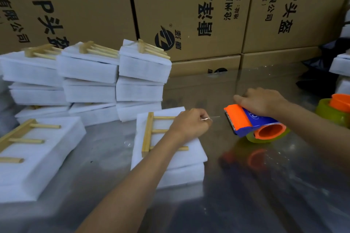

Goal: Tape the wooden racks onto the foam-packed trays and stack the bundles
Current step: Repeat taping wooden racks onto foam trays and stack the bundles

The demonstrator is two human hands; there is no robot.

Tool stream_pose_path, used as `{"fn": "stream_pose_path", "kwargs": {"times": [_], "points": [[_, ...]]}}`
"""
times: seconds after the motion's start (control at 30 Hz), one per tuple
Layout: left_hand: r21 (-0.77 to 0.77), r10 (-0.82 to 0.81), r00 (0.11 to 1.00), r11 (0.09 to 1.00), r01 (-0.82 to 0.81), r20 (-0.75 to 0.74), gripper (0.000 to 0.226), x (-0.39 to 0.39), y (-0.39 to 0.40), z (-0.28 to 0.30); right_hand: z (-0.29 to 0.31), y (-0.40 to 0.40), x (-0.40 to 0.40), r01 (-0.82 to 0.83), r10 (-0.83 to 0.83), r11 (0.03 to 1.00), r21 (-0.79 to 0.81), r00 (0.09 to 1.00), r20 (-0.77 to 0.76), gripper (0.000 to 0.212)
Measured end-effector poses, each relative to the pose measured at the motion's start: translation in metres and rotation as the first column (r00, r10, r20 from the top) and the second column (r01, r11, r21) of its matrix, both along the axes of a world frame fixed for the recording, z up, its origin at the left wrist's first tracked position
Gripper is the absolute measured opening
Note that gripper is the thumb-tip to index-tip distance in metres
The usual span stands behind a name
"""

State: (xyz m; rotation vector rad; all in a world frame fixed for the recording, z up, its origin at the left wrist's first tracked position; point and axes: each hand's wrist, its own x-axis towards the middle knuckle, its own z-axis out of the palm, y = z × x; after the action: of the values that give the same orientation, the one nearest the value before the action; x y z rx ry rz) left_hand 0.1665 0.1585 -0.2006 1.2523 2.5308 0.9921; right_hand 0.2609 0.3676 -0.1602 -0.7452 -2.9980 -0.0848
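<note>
The right hand (262, 103) grips the tape dispenser (251, 124) while the left hand (191, 122) pinches its tape end over the wooden rack (151, 134), lying on the foam-packed tray (170, 157) on the bench (246, 185), apparently ready for strapping.

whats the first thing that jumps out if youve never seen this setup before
Probably the bright orange and blue tape dispenser at right of centre, gripped by the right hand, with the left hand pinching the tape end beside its blade. Just under that hand, a wooden rack lies on a white foam-packed tray. Behind, at left, stand stacks of taped bundles before big printed cardboard boxes.
</note>
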Motion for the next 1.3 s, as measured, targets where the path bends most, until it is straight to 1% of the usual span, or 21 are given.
{"fn": "stream_pose_path", "kwargs": {"times": [0.03,0.1,0.17,0.2,0.3,0.37,0.4,0.47,0.6,0.7,0.77,0.83,0.93,0.97,1.0,1.07,1.1,1.13,1.2,1.27,1.3], "points": [[0.016,-0.006,1.0,1.0,0.005,0.023,0.014,-0.001,-0.001,0.0,0.002,0.004,0.003,-0.025,0.025,1.0,0.001,0.999,0.025,0.039],[0.026,-0.017,0.999,1.0,0.016,0.045,0.013,-0.002,-0.002,0.0,0.003,0.013,0.009,-0.025,0.022,0.999,0.035,0.997,0.078,0.041],[0.009,-0.019,1.0,1.0,0.019,0.024,0.013,-0.002,-0.002,-0.002,0.003,0.021,0.016,-0.012,-0.004,0.994,0.107,0.989,0.146,0.044],[0.006,-0.017,1.0,1.0,0.017,0.011,0.014,-0.002,-0.001,-0.003,0.002,0.023,0.019,0.002,-0.021,0.992,0.128,0.989,0.149,0.043],[0.03,0.006,1.0,1.0,-0.005,-0.013,0.018,-0.004,0.0,-0.004,-0.001,0.018,0.02,0.094,-0.099,0.988,0.121,0.994,0.038,0.043],[0.063,0.018,0.999,0.998,-0.016,-0.032,0.026,-0.003,0.001,-0.006,-0.005,0.006,0.012,0.172,-0.172,0.976,0.137,0.985,-0.009,0.045],[0.078,0.013,0.999,0.997,-0.009,-0.046,0.029,-0.002,0.002,-0.007,-0.007,-0.001,0.006,0.191,-0.191,0.967,0.17,0.981,-0.013,0.045],[0.087,-0.015,0.997,0.996,0.021,-0.071,0.026,-0.001,0.002,-0.008,-0.013,-0.017,-0.005,0.188,-0.191,0.948,0.256,0.982,-0.013,0.043],[0.048,-0.029,0.992,0.998,0.036,-0.123,0.018,-0.003,0.002,-0.011,-0.026,-0.037,-0.022,0.179,-0.194,0.903,0.391,0.981,-0.003,0.034],[0.041,-0.032,0.988,0.998,0.039,-0.151,0.016,-0.004,0.002,-0.013,-0.028,-0.041,-0.022,0.224,-0.224,0.89,0.396,0.973,-0.048,0.035],[0.072,-0.041,0.988,0.996,0.052,-0.146,0.016,-0.004,0.002,-0.014,-0.027,-0.041,-0.019,0.261,-0.246,0.888,0.38,0.965,-0.089,0.036],[0.1,-0.048,0.989,0.993,0.062,-0.143,0.017,-0.004,0.002,-0.014,-0.024,-0.041,-0.016,0.29,-0.271,0.889,0.355,0.957,-0.104,0.036],[0.092,-0.062,0.987,0.993,0.076,-0.149,0.017,-0.002,0.001,-0.012,-0.021,-0.042,-0.015,0.315,-0.293,0.887,0.337,0.949,-0.117,0.037],[0.115,-0.075,0.989,0.989,0.089,-0.124,0.017,-0.001,-0.001,-0.01,-0.021,-0.045,-0.014,0.319,-0.298,0.882,0.347,0.948,-0.113,0.036],[0.191,-0.092,0.995,0.976,0.099,-0.048,0.018,-0.001,-0.002,-0.008,-0.023,-0.047,-0.015,0.327,-0.311,0.876,0.353,0.945,-0.104,0.034],[0.433,-0.142,0.974,0.9,0.054,0.175,0.02,-0.002,-0.007,-0.002,-0.023,-0.049,-0.015,0.339,-0.332,0.869,0.361,0.94,-0.084,0.03],[0.502,-0.154,0.96,0.865,0.017,0.233,0.022,-0.003,-0.01,0.001,-0.022,-0.048,-0.015,0.345,-0.336,0.868,0.358,0.938,-0.088,0.029],[0.518,-0.159,0.955,0.855,0.006,0.251,0.022,-0.003,-0.011,0.003,-0.021,-0.046,-0.015,0.359,-0.34,0.868,0.343,0.933,-0.117,0.029],[0.49,-0.189,0.949,0.87,0.042,0.254,0.022,-0.002,-0.009,0.002,-0.02,-0.039,-0.007,0.424,-0.361,0.87,0.251,0.895,-0.262,0.038],[0.464,-0.212,0.947,0.882,0.08,0.241,0.021,-0.002,-0.005,0.0,-0.027,-0.033,0.011,0.502,-0.392,0.853,0.144,0.797,-0.459,0.049],[0.46,-0.221,0.945,0.884,0.09,0.241,0.02,-0.002,-0.005,-0.001,-0.033,-0.033,0.022,0.526,-0.399,0.844,0.101,0.743,-0.538,0.048]]}}
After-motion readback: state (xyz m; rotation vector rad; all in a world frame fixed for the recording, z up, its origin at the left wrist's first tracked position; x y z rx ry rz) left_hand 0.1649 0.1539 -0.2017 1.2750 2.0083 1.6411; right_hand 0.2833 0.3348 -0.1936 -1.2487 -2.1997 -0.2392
